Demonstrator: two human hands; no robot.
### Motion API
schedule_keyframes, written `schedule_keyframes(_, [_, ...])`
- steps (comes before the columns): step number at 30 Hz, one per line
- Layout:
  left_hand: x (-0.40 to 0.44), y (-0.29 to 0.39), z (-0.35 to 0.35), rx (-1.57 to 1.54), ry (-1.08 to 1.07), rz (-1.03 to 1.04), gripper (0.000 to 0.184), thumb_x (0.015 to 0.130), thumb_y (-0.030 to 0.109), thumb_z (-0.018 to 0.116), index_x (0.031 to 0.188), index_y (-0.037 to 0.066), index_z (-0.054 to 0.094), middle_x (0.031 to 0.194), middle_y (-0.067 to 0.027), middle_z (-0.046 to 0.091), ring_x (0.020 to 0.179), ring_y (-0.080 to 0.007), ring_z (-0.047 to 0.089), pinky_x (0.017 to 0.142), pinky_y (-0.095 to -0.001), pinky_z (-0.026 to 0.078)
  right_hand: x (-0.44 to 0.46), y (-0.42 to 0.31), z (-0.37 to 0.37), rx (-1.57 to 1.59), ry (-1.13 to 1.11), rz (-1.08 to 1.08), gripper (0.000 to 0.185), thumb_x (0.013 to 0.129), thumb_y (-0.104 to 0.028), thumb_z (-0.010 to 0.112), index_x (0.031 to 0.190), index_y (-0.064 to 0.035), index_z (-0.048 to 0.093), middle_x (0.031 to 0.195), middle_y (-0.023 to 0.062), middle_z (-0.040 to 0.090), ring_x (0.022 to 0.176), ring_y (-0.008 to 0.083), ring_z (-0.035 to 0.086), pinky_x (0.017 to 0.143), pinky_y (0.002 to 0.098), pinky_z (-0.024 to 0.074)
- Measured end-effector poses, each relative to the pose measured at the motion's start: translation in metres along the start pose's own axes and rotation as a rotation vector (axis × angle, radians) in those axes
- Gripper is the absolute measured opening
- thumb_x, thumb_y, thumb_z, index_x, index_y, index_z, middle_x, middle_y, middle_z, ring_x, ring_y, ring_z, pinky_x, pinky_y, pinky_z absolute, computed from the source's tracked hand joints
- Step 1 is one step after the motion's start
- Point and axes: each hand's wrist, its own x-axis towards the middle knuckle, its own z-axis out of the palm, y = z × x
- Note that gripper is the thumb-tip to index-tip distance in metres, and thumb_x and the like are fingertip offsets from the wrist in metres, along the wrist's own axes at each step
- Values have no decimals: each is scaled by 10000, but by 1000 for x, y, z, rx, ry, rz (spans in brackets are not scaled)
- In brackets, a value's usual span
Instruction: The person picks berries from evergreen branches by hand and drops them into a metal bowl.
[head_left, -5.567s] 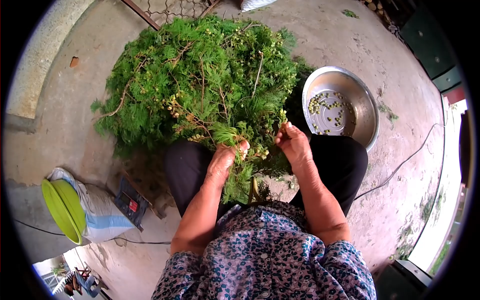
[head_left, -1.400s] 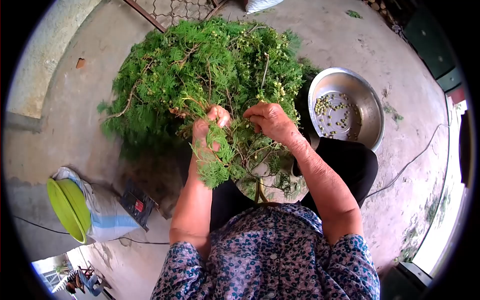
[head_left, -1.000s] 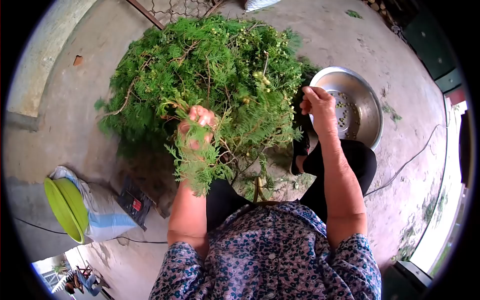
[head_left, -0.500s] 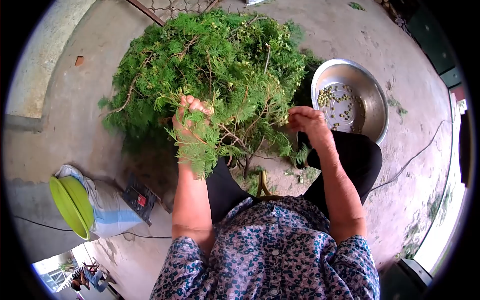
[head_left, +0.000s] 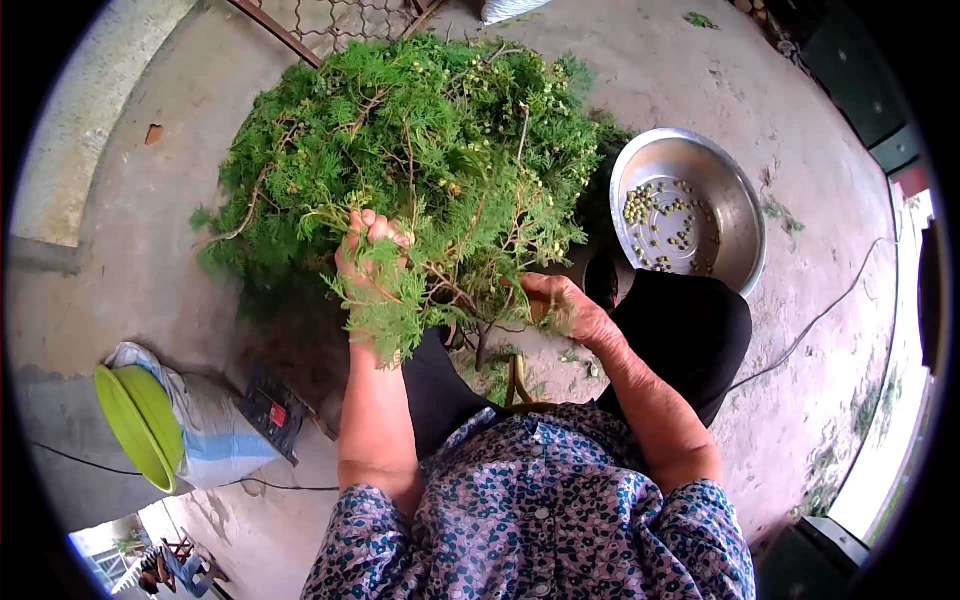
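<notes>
My left hand (head_left: 372,250) is closed around a leafy conifer branch (head_left: 470,255) with flat, feathery green sprays; some of them cover the fingers. On the branch's right side, my right hand (head_left: 565,308) reaches into the foliage with its fingers drawn together. Leaves partly hide those fingertips, and what they pinch cannot be made out. Behind the held branch lies a large heap of cut greenery (head_left: 330,130) dotted with small pale green cones. To the right, a wide metal basin (head_left: 740,225) has several small round green cones (head_left: 640,205) scattered on its bottom.
At the left, a lime-green plastic tub (head_left: 135,425) leans against a white and blue sack (head_left: 215,430). A dark package (head_left: 270,410) is beside it. A cable (head_left: 820,320) crosses the concrete floor on the right. A metal grate (head_left: 340,18) stands behind the heap.
My right hand has moved left and slightly down, from the edge of the foliage into the branch. My left hand keeps its grip on the branch. The whole view has shifted a little.
</notes>
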Motion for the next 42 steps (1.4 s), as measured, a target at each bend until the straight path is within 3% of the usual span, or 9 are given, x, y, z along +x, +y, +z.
schedule_keyframes(3, [5, -5, -5, -96, -243, -9, 135, 918, 201, 425, 860, 88, 468, 741, -18, 473, 699, -181, 429, 722, -343, 405, 16, 7, 20, 89, 86, 289, 191, 806, 22, 523, 996, 29, 543, 892, 78, 563, 957, 127, 534, 797, 293, 477])
schedule_keyframes(5, [2, -5, -3, -71, -208, 17, 130, 903, 190, 443, 830, 84, 465, 727, -18, 469, 686, -174, 409, 704, -319, 388, 29, 5, 44, 666, 186, 245, 284, 795, 98, 466, 1070, 42, 507, 959, 79, 561, 963, 139, 532, 859, 282, 460])
schedule_keyframes(7, [5, -6, -14, -147, -296, -2, 83, 794, 106, 552, 844, 56, 508, 805, -51, 515, 738, -146, 457, 705, -326, 401, 39, -2, 53, 243, 235, 51, 373, 789, 105, 479, 1154, 24, 465, 1080, 107, 547, 987, 192, 542, 918, 285, 430])
schedule_keyframes(13, [0, -12, 9, -99, -349, -18, 111, 780, 115, 610, 832, 48, 538, 805, -44, 546, 662, -142, 477, 583, -239, 422, 48, -32, 50, 537, 463, 116, 256, 863, -221, 601, 876, 35, 592, 745, 66, 639, 677, 87, 573, 661, 261, 480])
schedule_keyframes(19, [-9, -15, 22, 947, 58, -20, 62, 819, 105, 561, 802, 46, 559, 802, -60, 588, 735, -138, 553, 647, -250, 457, 52, -51, 57, -103, 625, 36, 317, 766, -127, 687, 599, 6, 453, 533, 104, 482, 501, 198, 492, 512, 299, 425])
schedule_keyframes(29, [-20, -16, 36, 980, 69, -181, 327, 799, 116, 603, 1082, -44, 575, 1024, -102, 614, 941, -182, 582, 831, -304, 458, 48, -55, 71, -541, 580, -128, 153, 762, -125, 652, 875, -31, 608, 689, 119, 551, 630, 279, 570, 560, 362, 467])
schedule_keyframes(32, [-21, -18, 37, 848, 238, -152, 280, 776, 135, 648, 1003, -23, 611, 947, -68, 631, 878, -158, 592, 821, -302, 453, 40, -44, 72, 204, 574, 63, 303, 871, -292, 567, 867, 10, 597, 695, 43, 604, 546, 116, 554, 517, 254, 489])
schedule_keyframes(35, [-23, -18, 45, 689, 360, -146, 255, 759, 121, 673, 973, -4, 612, 873, -56, 635, 811, -159, 605, 775, -313, 475, 28, -15, 76, 706, 806, 247, 217, 898, -221, 539, 873, -11, 589, 688, 53, 601, 555, 141, 573, 511, 269, 493])
schedule_keyframes(42, [-27, -21, 57, 648, 162, -29, 213, 855, 215, 572, 807, 9, 594, 754, -46, 579, 726, -139, 521, 697, -269, 415, 38, -1, 73, 1006, 606, 426, 217, 826, 4, 493, 1041, 13, 517, 863, 88, 580, 607, 193, 607, 479, 288, 493])
